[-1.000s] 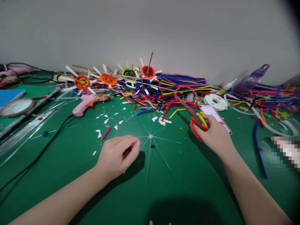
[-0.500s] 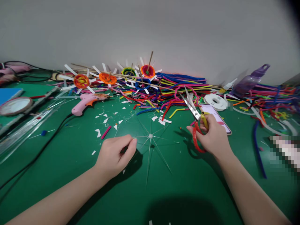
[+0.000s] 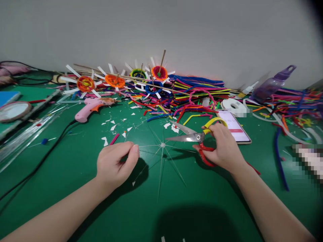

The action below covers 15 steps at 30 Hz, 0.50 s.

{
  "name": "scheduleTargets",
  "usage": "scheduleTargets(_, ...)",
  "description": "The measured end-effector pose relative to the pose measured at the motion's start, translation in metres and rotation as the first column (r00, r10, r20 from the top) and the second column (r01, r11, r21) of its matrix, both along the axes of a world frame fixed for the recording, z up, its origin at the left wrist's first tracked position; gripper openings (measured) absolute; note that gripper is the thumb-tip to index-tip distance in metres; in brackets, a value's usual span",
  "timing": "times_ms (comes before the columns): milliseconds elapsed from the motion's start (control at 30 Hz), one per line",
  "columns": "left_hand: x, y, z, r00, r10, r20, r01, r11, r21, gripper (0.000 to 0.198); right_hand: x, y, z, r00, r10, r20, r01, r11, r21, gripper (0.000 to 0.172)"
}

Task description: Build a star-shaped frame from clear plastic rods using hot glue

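Observation:
A thin, clear, star-shaped piece (image 3: 163,145) hangs just above the green table, its several spokes spreading from a small whitish centre. My left hand (image 3: 118,162) pinches the end of one spoke at its left, between thumb and curled fingers. In my right hand (image 3: 223,148) is a pair of scissors (image 3: 198,137) with one yellow and one red handle. The blades are spread apart and point left, close to the star's centre. Whether a spoke lies between the blades, I cannot tell.
A pink glue gun (image 3: 88,109) lies at the left with its black cord. Flower-like pieces (image 3: 114,81) and bundled pipe cleaners (image 3: 202,84) line the wall. Right of my hand are a phone (image 3: 234,127), a white tape roll (image 3: 233,107) and a purple bottle (image 3: 271,85).
The scissors have swung from pointing up and away to pointing left, nearer the star, and their blades have spread wider. My left hand, still pinching, has shifted slightly left in view.

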<state>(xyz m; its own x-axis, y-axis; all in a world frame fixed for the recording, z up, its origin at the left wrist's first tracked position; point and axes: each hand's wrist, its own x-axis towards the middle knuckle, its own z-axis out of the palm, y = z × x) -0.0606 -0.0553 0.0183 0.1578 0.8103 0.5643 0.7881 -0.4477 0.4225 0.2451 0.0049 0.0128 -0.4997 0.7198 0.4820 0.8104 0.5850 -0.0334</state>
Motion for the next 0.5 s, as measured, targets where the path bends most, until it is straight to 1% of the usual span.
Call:
scheduleTargets(100, 0.001, -0.001, 0.001, 1.000, 0.014, 0.000, -0.014, 0.999, -0.035, 0.039, -0.006, -0.003, 0.002, 0.997, 0.005, 0.079, -0.015, 0.993, 0.116, 0.044)
scheduleTargets(233, 0.002, -0.001, 0.001, 1.000, 0.014, 0.017, -0.013, 0.999, -0.042, 0.038, -0.010, -0.005, 0.001, 0.987, 0.026, 0.159, -0.059, 0.976, 0.210, 0.038)
scheduleTargets(367, 0.001, -0.001, -0.001, 0.999, -0.006, 0.037, 0.008, 0.999, -0.036, 0.038, -0.012, -0.006, 0.000, 0.982, 0.042, 0.182, -0.088, 0.964, 0.252, 0.035)
scheduleTargets(500, 0.001, 0.000, -0.001, 0.999, -0.007, 0.044, 0.008, 1.000, -0.019, 0.038, -0.011, -0.005, -0.001, 0.980, 0.076, 0.186, -0.123, 0.959, 0.256, 0.032)
